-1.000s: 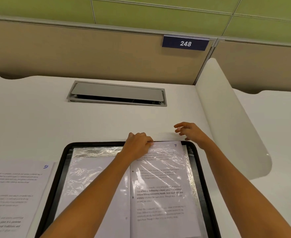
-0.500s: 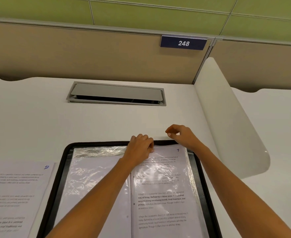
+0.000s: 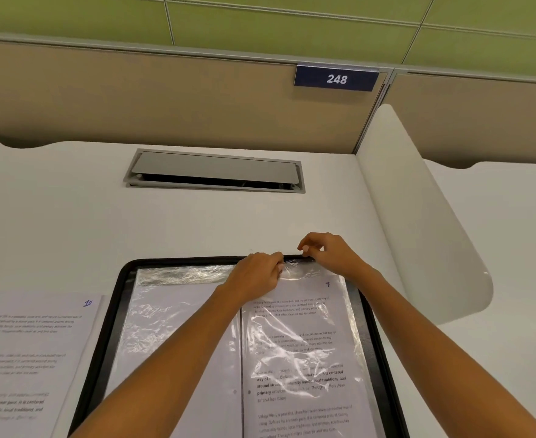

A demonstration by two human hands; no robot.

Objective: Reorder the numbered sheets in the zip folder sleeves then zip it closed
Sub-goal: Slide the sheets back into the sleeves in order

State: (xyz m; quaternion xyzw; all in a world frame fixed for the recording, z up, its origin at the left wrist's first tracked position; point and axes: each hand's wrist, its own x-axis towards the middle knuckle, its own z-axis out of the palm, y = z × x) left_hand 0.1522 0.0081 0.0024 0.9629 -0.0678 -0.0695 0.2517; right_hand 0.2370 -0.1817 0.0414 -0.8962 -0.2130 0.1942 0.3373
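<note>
Fingers [image 3: 275,259] of left hand [image 3: 257,277] and right hand [image 3: 333,257] pinch one sleeve [image 3: 307,338].

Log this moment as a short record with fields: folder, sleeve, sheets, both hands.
folder: zip folder lies open flat on the white desk
right sleeve: clear plastic, crumpled at its top edge
sheet 7: in the right sleeve, number at its top right
sheet 10: loose on the desk, left of the folder
left hand: pinches the right sleeve's top edge
right hand: pinches the same edge, just beside the left hand
</note>
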